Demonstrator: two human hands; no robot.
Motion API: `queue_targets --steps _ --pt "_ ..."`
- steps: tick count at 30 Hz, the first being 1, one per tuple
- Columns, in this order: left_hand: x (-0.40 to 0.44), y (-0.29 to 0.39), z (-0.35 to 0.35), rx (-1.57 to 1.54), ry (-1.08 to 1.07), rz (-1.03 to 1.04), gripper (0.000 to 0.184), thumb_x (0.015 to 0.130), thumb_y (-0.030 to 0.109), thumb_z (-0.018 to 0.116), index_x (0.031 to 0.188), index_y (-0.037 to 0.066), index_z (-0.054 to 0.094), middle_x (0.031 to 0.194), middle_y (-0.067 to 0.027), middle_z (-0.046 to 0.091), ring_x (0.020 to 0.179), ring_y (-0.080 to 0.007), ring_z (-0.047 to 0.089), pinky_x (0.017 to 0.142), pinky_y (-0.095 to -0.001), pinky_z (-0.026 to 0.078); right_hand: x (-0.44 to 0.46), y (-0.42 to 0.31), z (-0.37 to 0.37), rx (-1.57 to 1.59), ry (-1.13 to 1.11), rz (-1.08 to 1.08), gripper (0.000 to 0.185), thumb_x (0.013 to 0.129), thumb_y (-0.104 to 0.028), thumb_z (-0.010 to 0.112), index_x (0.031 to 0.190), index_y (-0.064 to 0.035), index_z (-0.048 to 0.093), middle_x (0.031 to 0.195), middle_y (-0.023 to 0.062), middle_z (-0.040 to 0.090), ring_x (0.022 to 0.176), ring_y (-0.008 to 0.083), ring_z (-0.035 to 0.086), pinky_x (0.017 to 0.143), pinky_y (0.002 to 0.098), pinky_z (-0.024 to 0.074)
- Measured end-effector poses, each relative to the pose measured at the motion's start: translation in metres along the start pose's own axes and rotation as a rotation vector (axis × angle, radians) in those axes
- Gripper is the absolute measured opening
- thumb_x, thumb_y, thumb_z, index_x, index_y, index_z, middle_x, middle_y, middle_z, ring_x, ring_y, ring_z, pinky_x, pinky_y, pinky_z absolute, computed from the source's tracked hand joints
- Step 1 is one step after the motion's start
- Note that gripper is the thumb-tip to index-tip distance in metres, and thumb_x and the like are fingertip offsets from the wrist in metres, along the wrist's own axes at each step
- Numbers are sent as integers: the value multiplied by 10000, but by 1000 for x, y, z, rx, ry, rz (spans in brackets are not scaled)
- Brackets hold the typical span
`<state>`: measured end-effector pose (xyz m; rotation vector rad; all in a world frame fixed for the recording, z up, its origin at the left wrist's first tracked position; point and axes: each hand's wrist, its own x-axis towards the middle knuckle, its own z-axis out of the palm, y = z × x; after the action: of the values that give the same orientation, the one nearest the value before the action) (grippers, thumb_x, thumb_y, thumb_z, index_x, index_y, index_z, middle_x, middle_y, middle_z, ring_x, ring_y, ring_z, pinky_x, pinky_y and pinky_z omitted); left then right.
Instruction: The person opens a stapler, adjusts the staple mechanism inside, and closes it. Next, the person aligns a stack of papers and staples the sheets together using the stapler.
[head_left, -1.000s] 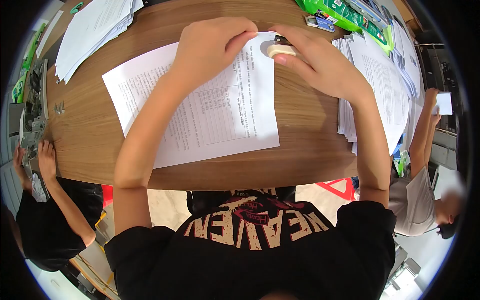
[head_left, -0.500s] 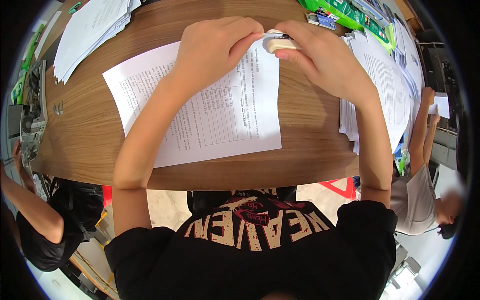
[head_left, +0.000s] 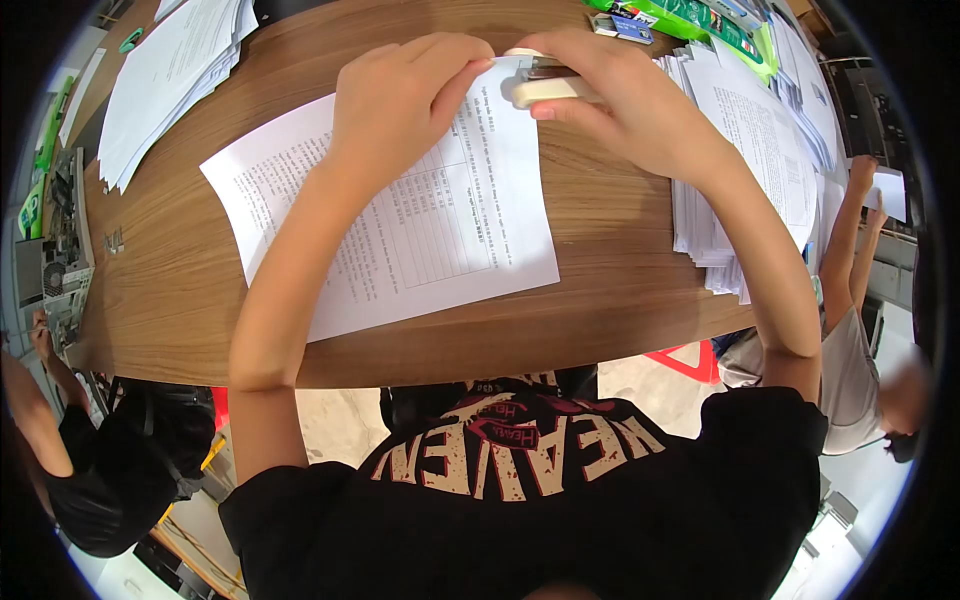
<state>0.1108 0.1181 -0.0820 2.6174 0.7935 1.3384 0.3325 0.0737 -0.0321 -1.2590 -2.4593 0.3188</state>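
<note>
Printed sheets of paper (head_left: pixel 450 250) lie at a slant on the wooden table, with a table of text on the top page. My left hand (head_left: pixel 410 95) pinches their upper edge between thumb and fingers. Closed around a cream stapler (head_left: pixel 550 92) is my right hand (head_left: pixel 625 105), just right of my left hand. The stapler's jaws are at the upper right corner of the sheets. My right palm and fingers partly hide the stapler, and my left forearm covers part of the page.
Paper stacks stand at the upper left (head_left: pixel 175 75) and right (head_left: pixel 765 140). Green packages (head_left: pixel 700 25) and a small blue box (head_left: pixel 622 28) lie at the top right. Loose staples (head_left: pixel 114 241) sit on the table's left. People are at both sides, the right one holding paper (head_left: pixel 889 194).
Both hands and the stapler have shifted slightly left, and the stapler's jaws look wider apart than half a second ago. The person on the left has moved an arm.
</note>
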Motion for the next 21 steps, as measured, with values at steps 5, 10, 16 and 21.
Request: queue_targets --steps 5,10,16,21 --pt "0 -1 -1 -27 -20 -30 57 856 106 666 896 66 674 763 -57 659 566 -185 566 547 -276 453 -22 13 11 252 -36 284 509 857 -255 674 1263 9 519 1154 174 592 967 335 602 859 366 485" --pt "4 5 -5 -48 -59 -56 62 827 111 662 886 94 667 820 -36 688 648 -245 623 575 -327 481 -40 13 28 -8 -142 275 534 846 -244 682 1298 -19 507 1272 160 527 1142 320 520 958 396 423" --pt "9 23 -13 -102 -147 -94 70 826 101 654 894 87 666 830 -51 687 663 -257 626 602 -337 480 -37 0 -5 296 20 91 756 748 -311 788 1387 -87 452 1332 99 487 1101 216 530 918 368 436" --pt "21 45 -38 -91 -247 -39 119 824 119 677 937 85 672 827 -52 686 670 -246 641 615 -328 491 -33 -32 -8 524 206 252 203 860 -210 705 957 -32 707 776 19 614 650 81 520 562 216 404"
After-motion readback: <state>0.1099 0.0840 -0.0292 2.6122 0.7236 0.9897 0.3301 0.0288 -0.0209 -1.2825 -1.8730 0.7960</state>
